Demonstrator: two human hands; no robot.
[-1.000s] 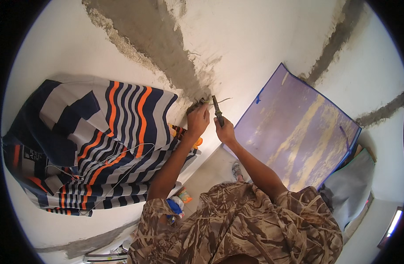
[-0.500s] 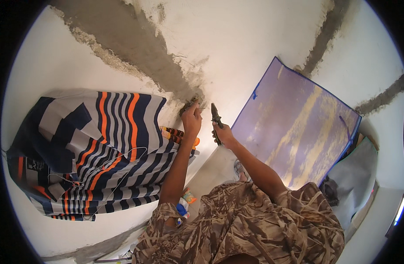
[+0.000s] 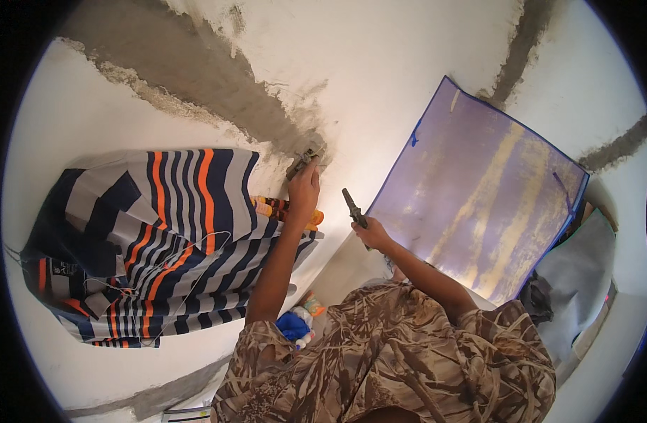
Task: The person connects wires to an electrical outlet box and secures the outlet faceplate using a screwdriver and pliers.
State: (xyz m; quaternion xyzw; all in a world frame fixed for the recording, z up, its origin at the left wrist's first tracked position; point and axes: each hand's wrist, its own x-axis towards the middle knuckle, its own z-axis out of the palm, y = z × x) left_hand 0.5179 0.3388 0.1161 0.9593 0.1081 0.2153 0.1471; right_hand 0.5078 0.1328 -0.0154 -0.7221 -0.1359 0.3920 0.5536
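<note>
My left hand (image 3: pixel 304 189) reaches up to a small box-like recess (image 3: pixel 306 161) at the lower end of the grey cement patch in the white wall. Its fingers are drawn together at the edge of that recess; whatever they pinch is too small to make out. To the right, apart from the wall fitting, my right hand (image 3: pixel 373 233) is wrapped round dark pliers (image 3: pixel 353 206). Their jaws point up and a little left, and look closed, with nothing visible between them.
A striped navy, grey and orange cloth (image 3: pixel 189 233) hangs on the left, with orange-capped containers (image 3: pixel 306 218) partly behind it. On the right leans a worn purple board (image 3: pixel 471 190) with a blue edge. Blue and white items (image 3: pixel 294 326) lie low beside my left arm.
My right hand has lowered with the pliers and moved slightly right, away from the recess. The left hand has shifted a little lower, uncovering more of the recess. My view has shifted slightly.
</note>
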